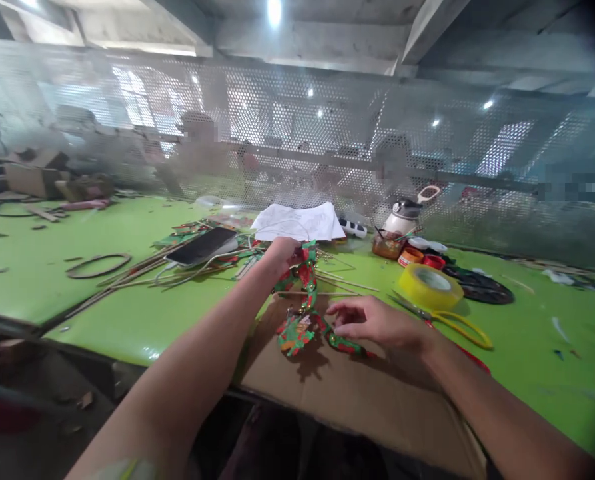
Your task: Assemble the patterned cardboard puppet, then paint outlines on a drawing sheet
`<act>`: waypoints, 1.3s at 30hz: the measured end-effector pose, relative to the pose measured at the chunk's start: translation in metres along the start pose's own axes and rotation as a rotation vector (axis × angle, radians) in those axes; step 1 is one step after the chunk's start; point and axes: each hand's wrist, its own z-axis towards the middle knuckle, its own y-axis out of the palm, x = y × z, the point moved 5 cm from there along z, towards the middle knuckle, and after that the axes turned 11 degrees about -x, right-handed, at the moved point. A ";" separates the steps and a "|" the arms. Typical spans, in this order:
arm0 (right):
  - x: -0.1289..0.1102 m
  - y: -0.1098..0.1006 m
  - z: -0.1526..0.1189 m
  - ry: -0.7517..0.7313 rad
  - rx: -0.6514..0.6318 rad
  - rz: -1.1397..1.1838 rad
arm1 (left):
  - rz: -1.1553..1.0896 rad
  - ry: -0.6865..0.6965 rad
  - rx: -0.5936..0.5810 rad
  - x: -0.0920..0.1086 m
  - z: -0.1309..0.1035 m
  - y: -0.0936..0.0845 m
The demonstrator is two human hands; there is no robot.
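Note:
A green-and-red craft figure (306, 283), made of patterned strips with small shiny dots, stands over a cardboard sheet (297, 393). My left hand (283, 257) is closed at its upper end; the fingertips are partly hidden behind the hand. A leaf-like patterned piece (296, 335) hangs at the figure's lower end and casts a shadow on the cardboard. To the right, my right hand (370, 321) has curved fingers with thumb and fingertips apart, and nothing shows between them. Just below those fingertips, a wrapped green-and-red strip (346, 345) lies on the cardboard.
Yellow-handled scissors (460, 328) and a roll of yellow tape (430, 287) lie to the right. Behind are a jar (388, 245), white papers (300, 221) and a perforated screen (297, 147). A phone (202, 245), thin sticks (127, 277) and a hoop (100, 265) lie left on the green table (117, 327).

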 end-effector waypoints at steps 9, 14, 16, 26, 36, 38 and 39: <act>-0.010 0.018 0.003 0.038 0.255 -0.567 | 0.147 0.006 0.018 0.009 -0.005 0.003; 0.003 -0.002 -0.001 0.117 0.196 -0.382 | 0.265 0.031 0.027 0.014 -0.007 0.004; 0.006 -0.011 -0.006 0.151 0.132 -0.300 | 0.344 0.039 0.037 0.016 -0.008 0.003; -0.006 -0.024 -0.021 0.077 -0.065 -0.481 | 1.223 0.581 -0.389 -0.006 -0.069 0.098; 0.021 -0.056 -0.025 0.150 0.085 -0.283 | 1.247 0.100 -0.689 -0.048 -0.083 0.110; 0.027 -0.058 -0.023 0.144 0.118 -0.256 | 1.272 0.085 -0.608 -0.053 -0.079 0.107; 0.030 -0.060 -0.024 0.150 0.121 -0.257 | 1.286 0.090 -0.579 -0.056 -0.078 0.107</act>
